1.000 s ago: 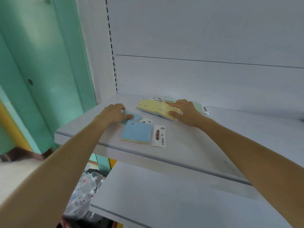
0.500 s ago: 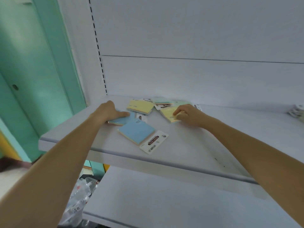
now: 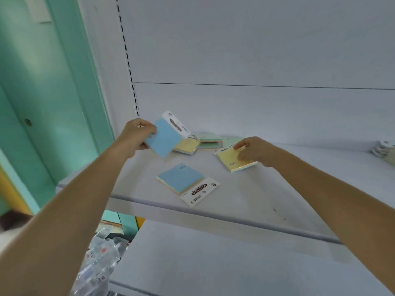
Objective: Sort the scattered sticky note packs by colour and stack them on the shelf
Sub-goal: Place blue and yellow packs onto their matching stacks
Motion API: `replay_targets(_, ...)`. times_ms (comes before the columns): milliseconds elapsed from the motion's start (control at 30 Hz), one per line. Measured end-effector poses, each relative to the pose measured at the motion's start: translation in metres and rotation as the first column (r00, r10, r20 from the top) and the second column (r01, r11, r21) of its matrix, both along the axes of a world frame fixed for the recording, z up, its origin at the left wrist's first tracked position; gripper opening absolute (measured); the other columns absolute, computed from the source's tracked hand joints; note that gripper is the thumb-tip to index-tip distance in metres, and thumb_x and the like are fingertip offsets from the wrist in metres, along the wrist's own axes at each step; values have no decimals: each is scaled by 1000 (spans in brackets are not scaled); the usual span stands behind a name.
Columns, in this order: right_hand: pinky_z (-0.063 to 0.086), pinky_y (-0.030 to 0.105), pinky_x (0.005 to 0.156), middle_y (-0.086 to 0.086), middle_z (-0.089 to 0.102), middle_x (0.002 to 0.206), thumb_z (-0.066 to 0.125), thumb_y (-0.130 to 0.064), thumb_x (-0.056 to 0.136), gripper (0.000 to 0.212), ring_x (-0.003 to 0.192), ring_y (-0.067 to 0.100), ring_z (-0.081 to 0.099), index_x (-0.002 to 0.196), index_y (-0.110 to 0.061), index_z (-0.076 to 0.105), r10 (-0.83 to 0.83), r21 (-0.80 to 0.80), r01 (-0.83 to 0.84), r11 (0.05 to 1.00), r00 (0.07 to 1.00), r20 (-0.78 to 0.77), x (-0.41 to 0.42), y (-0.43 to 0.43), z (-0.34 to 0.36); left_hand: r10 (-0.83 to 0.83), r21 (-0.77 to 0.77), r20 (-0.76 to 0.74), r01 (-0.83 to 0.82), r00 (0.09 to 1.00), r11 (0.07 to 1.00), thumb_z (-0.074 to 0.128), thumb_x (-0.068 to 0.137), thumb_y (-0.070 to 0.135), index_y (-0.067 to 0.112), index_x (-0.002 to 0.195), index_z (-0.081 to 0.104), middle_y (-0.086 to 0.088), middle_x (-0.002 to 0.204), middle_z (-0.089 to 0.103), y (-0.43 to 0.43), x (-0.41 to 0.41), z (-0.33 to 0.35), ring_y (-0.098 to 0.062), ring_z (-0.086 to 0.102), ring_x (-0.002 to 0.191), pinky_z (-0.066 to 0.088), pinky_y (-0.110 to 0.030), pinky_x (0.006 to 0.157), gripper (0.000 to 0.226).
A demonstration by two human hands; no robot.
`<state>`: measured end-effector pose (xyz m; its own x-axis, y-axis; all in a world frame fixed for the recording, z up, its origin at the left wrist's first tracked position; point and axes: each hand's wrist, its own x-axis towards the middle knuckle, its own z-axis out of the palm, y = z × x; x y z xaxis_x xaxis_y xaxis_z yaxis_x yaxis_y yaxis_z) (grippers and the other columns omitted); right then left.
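While both bare forearms reach forward over the shelf (image 3: 267,189), the left hand (image 3: 136,133) is raised above it. Its thumb and curled fingers pinch the held blue pack (image 3: 165,138) by the left edge. That pack hangs clear of the shelf, tilted, with its white header (image 3: 177,124) pointing up and to the right. The right hand (image 3: 254,150) is lower and further right, knuckles up. Its thumb lies at the far corner of the yellow pack (image 3: 233,160) and its bent fingers grip the top sheet near the right edge. This pack sits on the shelf at a slant, and a pale blue layer shows along its near side.

Between the two hands and nearer the front edge, the second blue pack (image 3: 181,178) lies flat, touched by neither hand. Cream layers show under its blue top, and its printed card (image 3: 199,192) reads "STICKY NOTE". Towards the back panel, just behind the held pack, the rear yellow pack (image 3: 186,145) lies beside two green packs (image 3: 209,137) stacked one on the other.

A lower shelf (image 3: 213,263) juts out beneath. Clear plastic bags (image 3: 100,259) sit at the lower left, and a teal door (image 3: 42,103) fills the left side.
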<state>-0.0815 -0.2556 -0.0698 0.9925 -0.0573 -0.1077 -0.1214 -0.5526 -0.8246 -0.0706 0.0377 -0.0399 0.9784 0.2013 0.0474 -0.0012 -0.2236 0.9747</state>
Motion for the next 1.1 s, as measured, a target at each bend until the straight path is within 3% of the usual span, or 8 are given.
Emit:
replay_targets(133,31,18,53,4,46,79,43,12,81,40,65,12,40,112,-4,62,-137,164,120,979,986,97,-6,-12,0,-68,-87,-11,67,998,994,54,86,4,15,78,46,-9,84,56,-18,-2,-3,-15,55,70,53,-23,51,15)
replay_targets(167,32,18,54,5,47,83,43,13,81,41,67,13,41,114,-3,61,-160,193,136,972,980,117,-9,-18,0,-94,-106,-11,93,995,990,53,87,3,12,92,49,-11,90,56,-27,-3,-4,-15,55,70,53,-25,56,12)
replay_targets(233,37,17,59,7,49,99,43,14,81,46,82,17,46,119,-4,59,-199,259,155,953,967,156,-17,-33,0,-172,-127,-2,171,985,977,51,87,-1,15,131,36,-9,95,56,-47,1,-7,-14,55,69,52,-27,62,49)
replay_targets(300,41,15,62,7,52,109,42,14,81,49,91,19,47,121,-9,59,-240,281,178,943,949,205,-29,-52,1,-260,-91,19,261,965,961,49,87,-4,24,140,28,-5,84,56,-73,2,-6,-14,56,69,55,-21,54,63)
replay_targets(567,32,1,37,-4,52,104,40,4,85,48,64,3,42,124,-19,57,-385,187,344,920,879,281,-99,-163,0,-444,-68,58,447,894,892,49,87,-5,11,125,52,-8,91,53,-215,-9,4,-13,54,67,49,-12,42,42)
replay_targets(667,37,3,51,-4,51,104,40,4,85,48,71,8,46,124,-19,56,-485,236,429,872,826,289,-127,-219,0,-481,-91,101,490,871,867,51,86,-4,12,124,52,-5,84,52,-279,-22,1,-12,55,71,56,-23,57,41)
replay_targets(767,39,29,74,7,48,107,42,6,82,49,81,18,46,124,-14,56,-554,310,471,826,779,292,-152,-284,-3,-510,-93,128,522,851,848,53,85,-2,14,123,53,-1,81,52,-345,-40,-6,-11,56,71,52,-27,68,41)
replay_targets(1100,35,19,61,9,46,101,46,7,82,48,65,10,42,127,-6,52,-544,266,482,835,795,267,-160,-435,13,-392,-117,116,404,913,907,58,84,-1,5,122,52,-15,106,52,-475,-80,-32,-24,56,89,50,-9,45,39)
